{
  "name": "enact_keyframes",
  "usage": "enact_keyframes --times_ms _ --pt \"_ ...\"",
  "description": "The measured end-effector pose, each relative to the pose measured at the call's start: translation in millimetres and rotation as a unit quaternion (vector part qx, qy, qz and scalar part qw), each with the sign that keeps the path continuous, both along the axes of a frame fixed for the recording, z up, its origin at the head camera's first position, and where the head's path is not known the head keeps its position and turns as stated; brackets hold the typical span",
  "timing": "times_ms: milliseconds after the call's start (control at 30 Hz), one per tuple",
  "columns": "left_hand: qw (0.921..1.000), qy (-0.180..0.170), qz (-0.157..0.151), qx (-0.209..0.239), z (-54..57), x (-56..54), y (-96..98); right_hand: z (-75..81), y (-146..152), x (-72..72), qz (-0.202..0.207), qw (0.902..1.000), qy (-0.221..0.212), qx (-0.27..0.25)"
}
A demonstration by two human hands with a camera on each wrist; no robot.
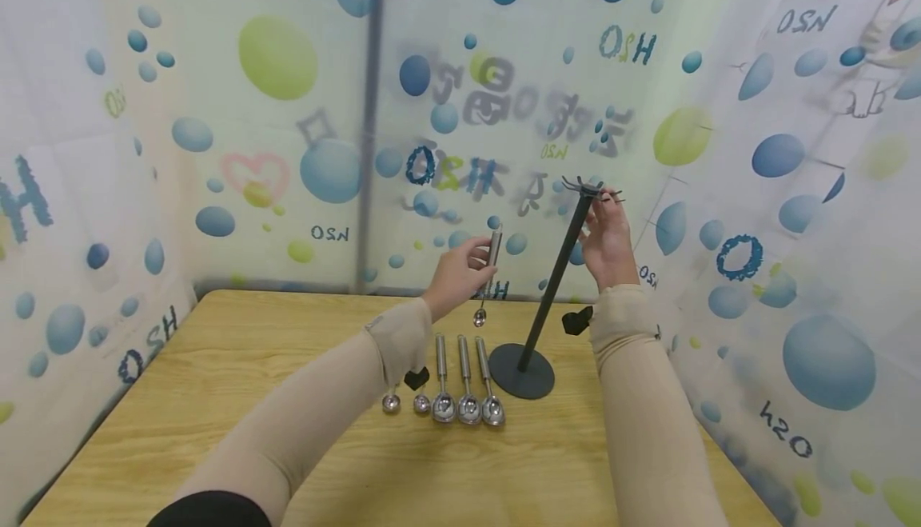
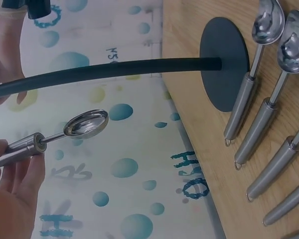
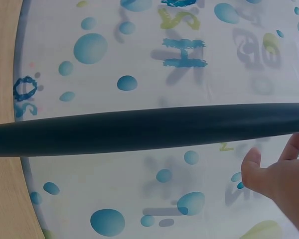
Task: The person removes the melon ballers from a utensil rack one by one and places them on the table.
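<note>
My left hand pinches a small metal measuring spoon by its thick handle, bowl hanging downward. In the left wrist view, the spoon's shiny oval bowl is apart from the pole. A dark utensil stand with a round base and a ring of hooks rises to the right of that spoon. My right hand is raised at the top of the stand, fingertips by the hooks. In the right wrist view, its thumb stands off the pole; whether the other fingers press on the stand is hidden.
Several metal spoons lie on the wooden table: three large ones beside the stand's base, and smaller ones to their left, partly behind my left forearm. A patterned curtain hangs behind the table and along its sides.
</note>
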State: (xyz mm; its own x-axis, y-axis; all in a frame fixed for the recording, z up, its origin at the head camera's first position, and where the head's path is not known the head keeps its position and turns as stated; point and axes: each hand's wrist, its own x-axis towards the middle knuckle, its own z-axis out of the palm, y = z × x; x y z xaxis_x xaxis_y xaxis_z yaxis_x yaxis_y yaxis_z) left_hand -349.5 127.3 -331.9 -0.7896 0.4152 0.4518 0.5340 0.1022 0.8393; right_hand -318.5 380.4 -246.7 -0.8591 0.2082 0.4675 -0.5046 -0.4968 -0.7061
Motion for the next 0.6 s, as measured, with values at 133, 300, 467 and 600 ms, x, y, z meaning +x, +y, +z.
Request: enact_keyframes --times_ms 133,300,467,600 --pt "0.9999 -0.013 0.002 -0.003 -3.9 -2.1 -9.6 -1.3 0 -1.0 -0.001 1.0 -0.003 -0.005" --pt "0.9997 -0.017 0.011 -0.011 -7.7 -3.6 -21.1 -2.0 0 -2.0 -0.003 1.0 -0.007 -0.005" --pt "0.9994 -0.034 0.007 -0.009 -9.3 -5.0 -28.5 -0.8 1 -2.6 0.004 1.0 -0.002 -0.005" --pt "0.999 -0.042 0.011 -0.01 -11.0 -5.8 -34.0 0.5 1 -3.3 0.005 1.0 -0.002 -0.007"
